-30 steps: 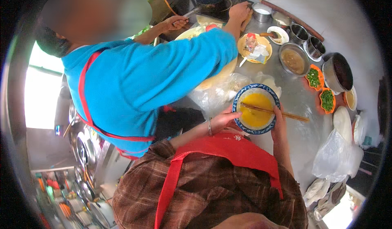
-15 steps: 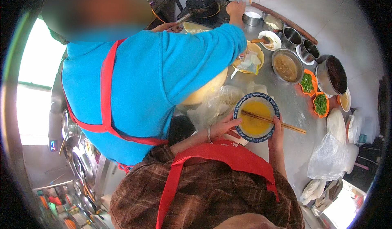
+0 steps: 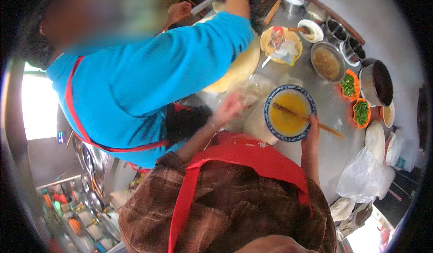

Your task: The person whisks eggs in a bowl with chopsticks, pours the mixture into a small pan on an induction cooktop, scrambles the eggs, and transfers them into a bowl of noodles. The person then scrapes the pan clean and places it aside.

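Note:
My right hand (image 3: pixel 310 133) grips the right side of a blue-patterned white bowl (image 3: pixel 267 118). Yellow liquid like beaten egg (image 3: pixel 288 123) fills part of it. A pair of wooden chopsticks (image 3: pixel 328 129) leans in the bowl, the ends sticking out over the rim beside my right thumb. My left hand (image 3: pixel 229 110) is off the bowl, to its left, and its fingers are smeared by motion. Close to that hand lies a clear plastic bag (image 3: pixel 256 87) on the metal table (image 3: pixel 331 160).
On my left, a co-worker in a blue top (image 3: pixel 149 77) reaches over a large pale round (image 3: pixel 243 68). A pan of brown liquid (image 3: pixel 328 64), orange dishes of chopped greens (image 3: pixel 361 112) and a dark-filled pot (image 3: pixel 378 82) line the right. Plastic bags (image 3: pixel 361 174) hang nearer me.
My left hand has let go of the bowl and moved left. The bowl, in my right hand, sits slightly farther right in view. The co-worker's arm has shifted, and the black pan is no longer plainly visible.

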A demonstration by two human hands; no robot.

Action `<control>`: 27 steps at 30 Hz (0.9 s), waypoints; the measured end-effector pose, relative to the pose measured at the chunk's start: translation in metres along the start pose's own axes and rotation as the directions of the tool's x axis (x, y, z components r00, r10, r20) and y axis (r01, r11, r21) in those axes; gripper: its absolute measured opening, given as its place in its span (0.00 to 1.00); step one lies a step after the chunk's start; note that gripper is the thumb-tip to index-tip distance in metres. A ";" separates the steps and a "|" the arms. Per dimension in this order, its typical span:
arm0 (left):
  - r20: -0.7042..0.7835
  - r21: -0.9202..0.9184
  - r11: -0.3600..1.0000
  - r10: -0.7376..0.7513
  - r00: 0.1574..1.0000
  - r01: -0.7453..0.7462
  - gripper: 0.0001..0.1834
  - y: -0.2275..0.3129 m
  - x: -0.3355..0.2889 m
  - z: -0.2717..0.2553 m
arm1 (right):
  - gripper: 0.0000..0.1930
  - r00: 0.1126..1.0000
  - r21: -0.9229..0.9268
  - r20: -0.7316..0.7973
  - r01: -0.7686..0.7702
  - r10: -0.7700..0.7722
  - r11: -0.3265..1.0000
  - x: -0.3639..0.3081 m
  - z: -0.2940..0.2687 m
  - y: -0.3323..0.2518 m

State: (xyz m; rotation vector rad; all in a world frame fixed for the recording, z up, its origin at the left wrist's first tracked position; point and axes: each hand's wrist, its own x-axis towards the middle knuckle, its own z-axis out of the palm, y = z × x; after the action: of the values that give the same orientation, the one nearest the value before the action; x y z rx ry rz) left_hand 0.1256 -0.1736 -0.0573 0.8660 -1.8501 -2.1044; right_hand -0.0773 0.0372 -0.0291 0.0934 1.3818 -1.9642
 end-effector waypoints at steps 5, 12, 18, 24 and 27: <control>-0.467 0.880 0.152 0.450 0.761 0.450 0.25 -0.052 -0.009 -0.126 | 0.25 0.999 0.016 0.037 -0.005 0.004 1.000 -0.007 0.003 -0.010; -0.585 0.809 0.054 0.176 0.792 0.585 0.25 -0.075 -0.005 -0.188 | 0.19 1.000 -0.031 -0.013 0.013 -0.013 0.999 -0.015 0.001 -0.010; -0.406 0.908 0.263 0.356 0.842 0.327 0.19 -0.086 -0.019 -0.196 | 0.23 0.999 -0.024 -0.046 -0.007 0.005 1.000 -0.016 -0.005 0.001; -0.182 0.973 0.201 0.347 0.920 0.117 0.19 -0.060 -0.008 -0.208 | 0.22 0.998 -0.012 -0.063 -0.014 0.014 1.000 -0.017 0.003 0.009; -0.168 0.980 0.151 0.299 0.939 0.128 0.16 -0.048 0.021 -0.234 | 0.22 0.998 0.004 -0.059 0.010 -0.010 1.000 -0.016 0.018 0.018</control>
State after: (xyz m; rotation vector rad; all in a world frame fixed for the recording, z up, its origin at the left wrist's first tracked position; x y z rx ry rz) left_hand 0.2478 -0.3701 -0.1184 1.1281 -2.8582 -0.2064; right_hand -0.0490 0.0278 -0.0284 0.1475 1.4184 -1.9870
